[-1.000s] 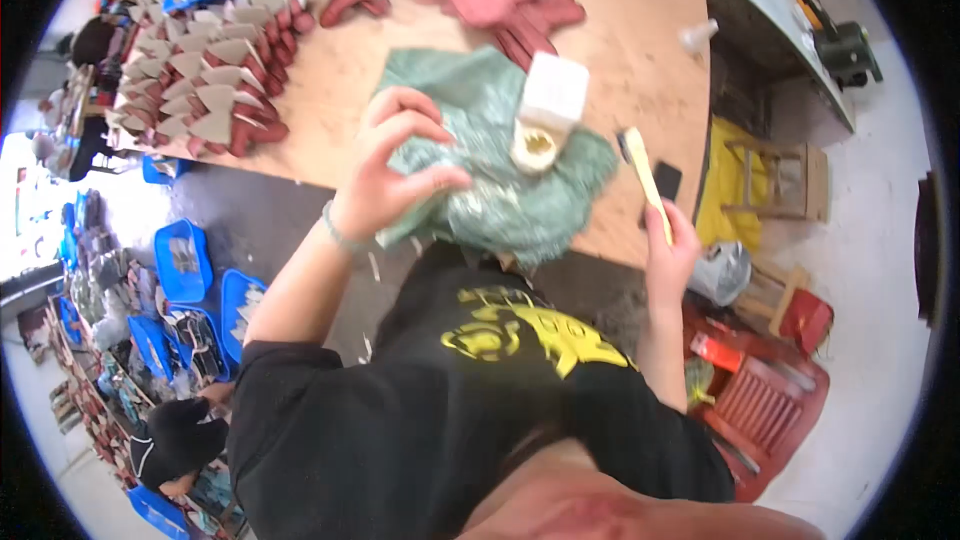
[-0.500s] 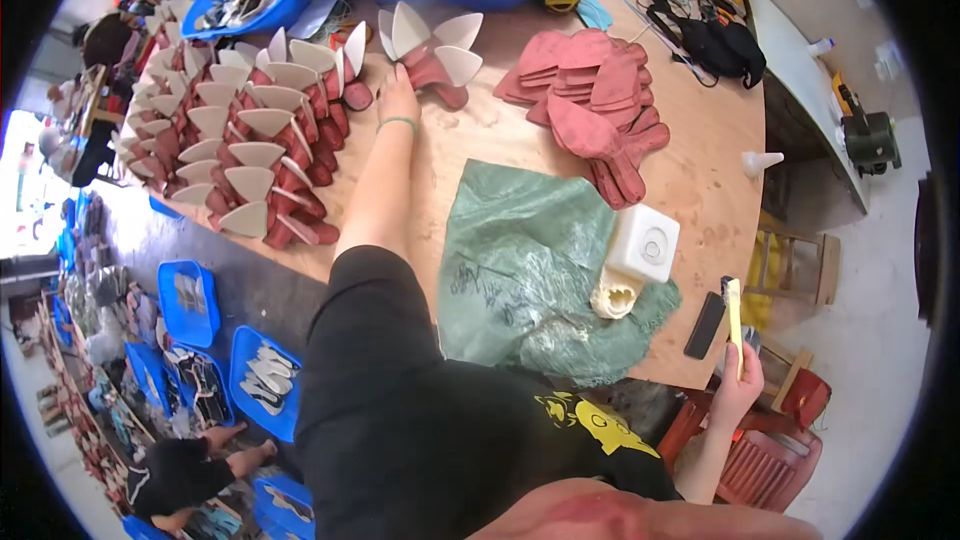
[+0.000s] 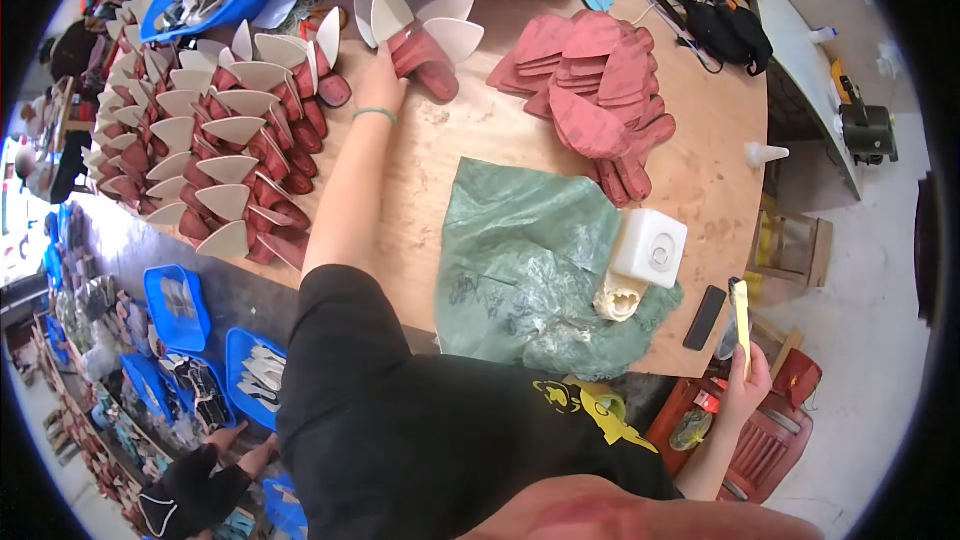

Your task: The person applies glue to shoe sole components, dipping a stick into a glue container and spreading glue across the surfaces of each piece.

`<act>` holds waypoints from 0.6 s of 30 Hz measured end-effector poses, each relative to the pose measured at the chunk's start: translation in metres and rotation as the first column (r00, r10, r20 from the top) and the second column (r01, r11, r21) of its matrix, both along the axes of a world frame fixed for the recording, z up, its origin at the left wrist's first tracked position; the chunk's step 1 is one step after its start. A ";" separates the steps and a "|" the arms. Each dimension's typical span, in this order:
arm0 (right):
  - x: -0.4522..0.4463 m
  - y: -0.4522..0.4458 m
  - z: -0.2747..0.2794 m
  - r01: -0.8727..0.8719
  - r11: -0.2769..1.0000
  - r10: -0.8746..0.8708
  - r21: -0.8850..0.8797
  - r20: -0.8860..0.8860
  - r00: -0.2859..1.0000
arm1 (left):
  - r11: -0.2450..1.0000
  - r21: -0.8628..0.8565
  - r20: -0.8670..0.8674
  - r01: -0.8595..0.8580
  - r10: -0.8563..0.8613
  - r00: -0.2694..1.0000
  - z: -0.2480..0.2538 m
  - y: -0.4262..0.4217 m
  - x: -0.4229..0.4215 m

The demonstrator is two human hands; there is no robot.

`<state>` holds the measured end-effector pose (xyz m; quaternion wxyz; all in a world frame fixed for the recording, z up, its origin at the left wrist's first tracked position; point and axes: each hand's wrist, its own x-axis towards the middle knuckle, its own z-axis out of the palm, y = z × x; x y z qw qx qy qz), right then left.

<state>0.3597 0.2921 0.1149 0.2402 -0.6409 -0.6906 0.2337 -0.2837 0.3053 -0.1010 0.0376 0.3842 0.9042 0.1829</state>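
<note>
Cluster (image 3: 415,52): on table (image 3: 415,205), touching left hand (image 3: 381,88), at its fingertips. Left fingers partly hidden at cluster; opening and grip cannot be told. Right hand (image 3: 749,380): fingers closed around brush (image 3: 742,328), beyond table edge, well apart from cluster.
Count: one cluster, four cream tips visible; one brush; one red stack (image 3: 600,80); one phone (image 3: 705,318); one white box (image 3: 655,246); one green sheet (image 3: 515,230). Rows (image 3: 215,135) overlap, uncountable.
Cluster: dull red bases, pointed cream tips fanned outward. Brush: pale yellow handle, dark head upward.
</note>
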 end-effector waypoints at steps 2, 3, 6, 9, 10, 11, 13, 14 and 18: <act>-0.011 -0.004 0.002 -0.020 1.000 0.020 0.000 0.010 1.000 | 0.999 -0.038 -0.014 0.037 -0.038 0.999 -0.008 0.002 -0.001; -0.015 -0.006 0.004 -0.029 1.000 0.029 0.001 0.014 0.999 | 0.997 -0.056 -0.055 0.062 -0.065 0.996 -0.014 0.000 -0.003; -0.003 -0.011 0.000 0.002 1.000 -0.002 -0.004 0.025 1.000 | 0.975 -0.219 -0.124 0.042 -0.071 0.990 -0.006 -0.008 0.013; 0.005 -0.019 0.005 0.072 0.992 -0.070 -0.108 0.024 0.997 | 0.968 -0.246 -0.183 0.049 -0.096 0.978 -0.027 -0.016 0.014; 0.009 -0.021 0.001 0.049 0.996 -0.049 -0.076 -0.002 0.999 | 0.972 -0.222 -0.201 0.070 -0.116 0.973 -0.045 -0.019 0.008; 0.014 -0.023 -0.004 0.034 0.999 -0.035 -0.039 -0.025 0.999 | 0.986 -0.152 -0.166 0.066 -0.092 0.982 -0.055 -0.018 0.004; 0.018 -0.029 0.000 0.048 0.999 -0.049 -0.013 -0.019 0.999 | 0.988 -0.153 -0.292 -0.029 -0.017 0.956 -0.046 -0.007 0.033; 0.032 -0.031 -0.010 0.045 0.999 -0.045 0.000 -0.054 0.997 | 0.983 -0.176 -0.354 -0.043 -0.022 0.935 -0.029 0.003 0.049; 0.031 -0.035 -0.009 0.086 0.996 -0.086 0.002 -0.093 0.992 | 0.938 -0.052 -0.384 0.344 -0.337 0.860 0.033 0.065 0.148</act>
